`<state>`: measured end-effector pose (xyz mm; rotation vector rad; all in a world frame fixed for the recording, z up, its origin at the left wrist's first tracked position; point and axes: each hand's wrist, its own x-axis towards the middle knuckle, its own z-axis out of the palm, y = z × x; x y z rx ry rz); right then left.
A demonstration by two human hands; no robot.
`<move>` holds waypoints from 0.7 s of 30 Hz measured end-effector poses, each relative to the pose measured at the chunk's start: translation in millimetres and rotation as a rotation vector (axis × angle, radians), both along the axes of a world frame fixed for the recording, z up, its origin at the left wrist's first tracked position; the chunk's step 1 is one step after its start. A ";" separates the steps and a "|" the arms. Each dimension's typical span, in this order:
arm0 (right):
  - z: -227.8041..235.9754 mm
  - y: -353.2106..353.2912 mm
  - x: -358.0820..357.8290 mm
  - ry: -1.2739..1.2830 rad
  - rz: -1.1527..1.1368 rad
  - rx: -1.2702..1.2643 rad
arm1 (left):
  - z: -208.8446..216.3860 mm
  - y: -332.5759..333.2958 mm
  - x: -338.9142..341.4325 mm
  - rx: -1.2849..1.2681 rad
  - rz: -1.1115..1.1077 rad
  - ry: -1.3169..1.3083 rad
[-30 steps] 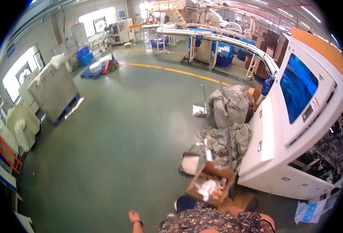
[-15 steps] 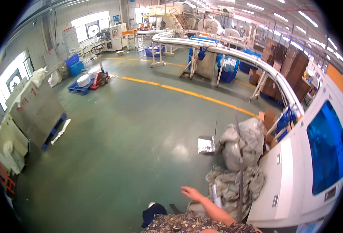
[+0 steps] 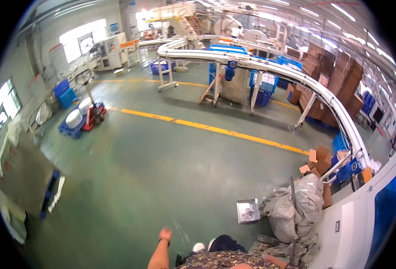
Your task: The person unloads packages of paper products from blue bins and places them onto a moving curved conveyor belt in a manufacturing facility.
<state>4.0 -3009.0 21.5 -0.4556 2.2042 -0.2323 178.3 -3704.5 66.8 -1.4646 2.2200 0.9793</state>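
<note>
1. Grey sack (image 3: 282,215), bulging and creased, sits at the floor's (image 3: 162,179) right edge, beside the white machine (image 3: 330,233); its long axis runs from the person's side up and slightly right, toward the cardboard boxes (image 3: 321,159).
2. Slim dark pole (image 3: 293,197) crosses in front of the sack, straight and nearly vertical in the view, its upper end pointing away from the person.
3. Loose heap (image 3: 265,245) of similar grey material lies on the floor below the sack, limp and deeply folded, with no single direction to it.
4. Dustpan (image 3: 248,211) rests just left of the sack, squarish, with a pale, shiny face.
5. Hands are apart. The left hand (image 3: 165,234), dark band (image 3: 164,239) at its wrist, hangs empty and relaxed over the bare, smooth green floor. The right hand (image 3: 267,257) is low and blurred beside the heap; whether it grips or touches anything cannot be told.
6. Machine panels look smooth and hard against the wrinkled sack.
</note>
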 end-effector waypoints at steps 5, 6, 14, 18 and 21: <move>37.4 -23.1 -94.3 -0.074 -0.501 0.341 | 107.9 -126.6 -337.0 0.349 0.139 0.898; 39.4 -31.2 -118.8 -0.059 -0.561 0.359 | 121.6 -134.2 -390.4 0.353 0.138 0.929; 38.9 -288.3 -526.4 0.560 -0.944 -0.290 | 26.4 -192.2 -522.4 0.093 -0.521 -0.295; 139.3 -428.9 -750.2 0.248 -0.242 -0.584 | 7.9 -185.9 -627.3 0.260 -0.396 -0.417; 150.7 -478.9 -876.8 0.287 -0.164 -0.645 | -5.6 -203.6 -752.6 0.250 -0.441 -0.427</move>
